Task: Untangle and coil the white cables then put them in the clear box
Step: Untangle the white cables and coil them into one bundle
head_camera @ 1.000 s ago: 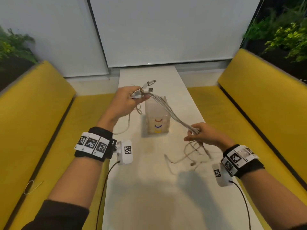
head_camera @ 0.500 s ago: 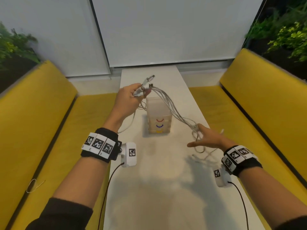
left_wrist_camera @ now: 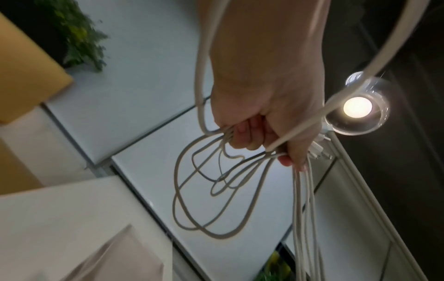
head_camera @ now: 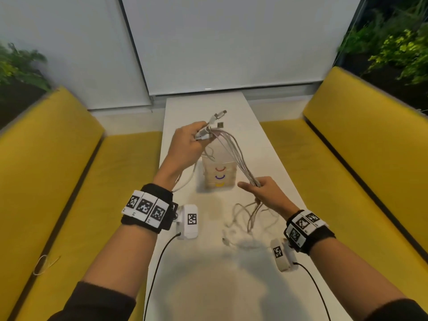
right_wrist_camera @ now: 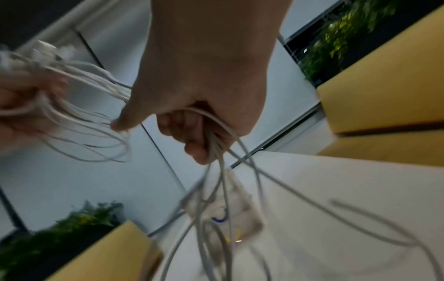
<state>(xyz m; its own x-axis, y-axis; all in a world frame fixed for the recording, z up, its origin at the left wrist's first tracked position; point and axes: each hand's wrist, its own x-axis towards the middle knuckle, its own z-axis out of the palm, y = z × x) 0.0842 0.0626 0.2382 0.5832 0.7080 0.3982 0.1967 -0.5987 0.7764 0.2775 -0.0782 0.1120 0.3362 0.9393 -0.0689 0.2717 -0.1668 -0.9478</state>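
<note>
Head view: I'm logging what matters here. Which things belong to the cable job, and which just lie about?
Job:
white cables, gripped by left hand and right hand
clear box on table

Lying about:
yellow benches
plants
small wire loop on left bench

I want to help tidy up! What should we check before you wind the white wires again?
1. Left hand grips the plug ends: ok.
2. Right hand holds the white cables further down: ok.
3. Loops already hang from the left hand: ok.
4. Loose tails on the table free of knots: not ok, they look tangled.
5. Clear box within reach: ok.
6. Box open on top: cannot tell.
</note>
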